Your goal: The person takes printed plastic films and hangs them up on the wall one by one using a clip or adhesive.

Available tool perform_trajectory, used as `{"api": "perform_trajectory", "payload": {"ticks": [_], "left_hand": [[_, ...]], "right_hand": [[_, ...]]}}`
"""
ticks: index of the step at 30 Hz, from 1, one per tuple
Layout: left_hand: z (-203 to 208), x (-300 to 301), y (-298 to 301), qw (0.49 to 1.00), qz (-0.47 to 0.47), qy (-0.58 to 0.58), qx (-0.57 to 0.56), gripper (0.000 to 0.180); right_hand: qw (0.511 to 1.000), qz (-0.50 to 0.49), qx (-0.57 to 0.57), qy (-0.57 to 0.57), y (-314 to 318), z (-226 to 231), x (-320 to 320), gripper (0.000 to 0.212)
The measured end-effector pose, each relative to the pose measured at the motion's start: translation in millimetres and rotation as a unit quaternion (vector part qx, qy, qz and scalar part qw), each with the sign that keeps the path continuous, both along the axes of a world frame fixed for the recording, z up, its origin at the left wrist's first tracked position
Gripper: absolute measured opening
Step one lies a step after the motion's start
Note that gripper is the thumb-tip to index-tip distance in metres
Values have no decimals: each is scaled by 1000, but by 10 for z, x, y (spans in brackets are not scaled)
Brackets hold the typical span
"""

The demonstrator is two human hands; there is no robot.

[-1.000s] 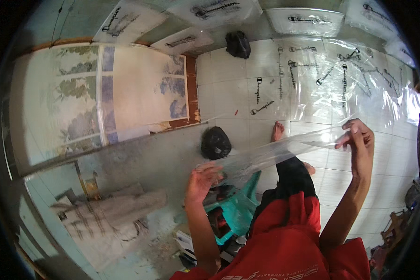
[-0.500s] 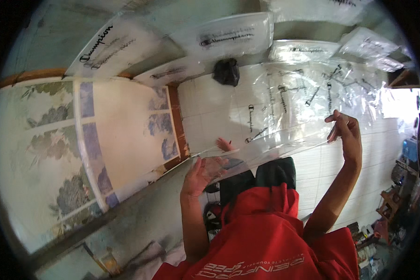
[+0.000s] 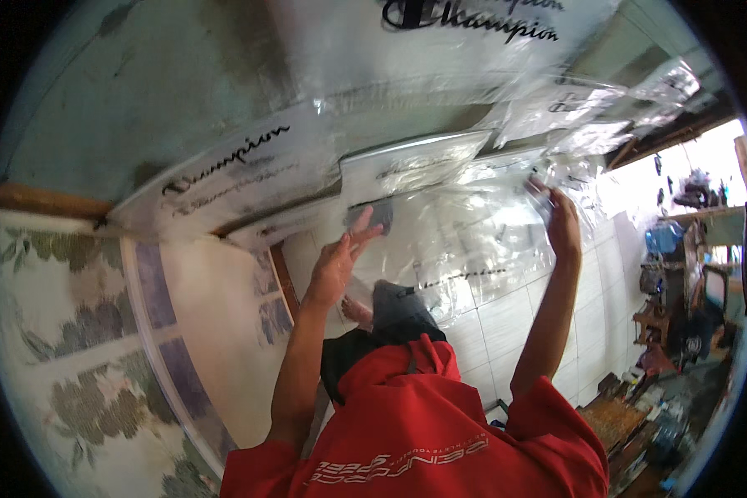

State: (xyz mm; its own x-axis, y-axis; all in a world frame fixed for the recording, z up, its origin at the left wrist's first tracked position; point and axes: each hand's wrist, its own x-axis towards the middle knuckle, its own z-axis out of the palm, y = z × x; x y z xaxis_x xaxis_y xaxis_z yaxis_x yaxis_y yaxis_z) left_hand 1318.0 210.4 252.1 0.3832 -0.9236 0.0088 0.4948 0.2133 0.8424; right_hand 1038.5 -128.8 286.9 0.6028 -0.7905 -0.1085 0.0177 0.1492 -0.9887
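A clear plastic bag (image 3: 452, 220) with black lettering is stretched between my hands and hangs in front of my knees. The fingers of my left hand (image 3: 338, 264) are at its left upper corner, in front of a black plastic bag. Farther right and higher, my right hand (image 3: 561, 222) grips the opposite corner, its fingertips a little blurred. Through the clear film, the tiled floor and other shiny plastic show, so the held bag's far edge is hard to make out.
Several printed clear bags, such as a large one (image 3: 224, 170), hang along the greenish wall (image 3: 174, 75). A floral-patterned surface (image 3: 83, 332) lies at the left. Pale floor tiles (image 3: 490, 344) run to the right, toward cluttered shelves with a blue container (image 3: 663, 238).
Both hands have risen toward the wall with the plastic bag, which now hangs down rather than stretching in a low band. The view has shifted up the wall and to the right.
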Motion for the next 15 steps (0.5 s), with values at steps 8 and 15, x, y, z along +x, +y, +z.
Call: {"api": "perform_trajectory", "payload": {"ticks": [8, 15], "left_hand": [[420, 441, -536, 925, 42, -376, 6, 51], [397, 483, -651, 873, -1, -488, 5, 34]], "right_hand": [[934, -22, 192, -302, -616, -52, 1087, 59], [892, -85, 223, -385, -899, -554, 1042, 58]]}}
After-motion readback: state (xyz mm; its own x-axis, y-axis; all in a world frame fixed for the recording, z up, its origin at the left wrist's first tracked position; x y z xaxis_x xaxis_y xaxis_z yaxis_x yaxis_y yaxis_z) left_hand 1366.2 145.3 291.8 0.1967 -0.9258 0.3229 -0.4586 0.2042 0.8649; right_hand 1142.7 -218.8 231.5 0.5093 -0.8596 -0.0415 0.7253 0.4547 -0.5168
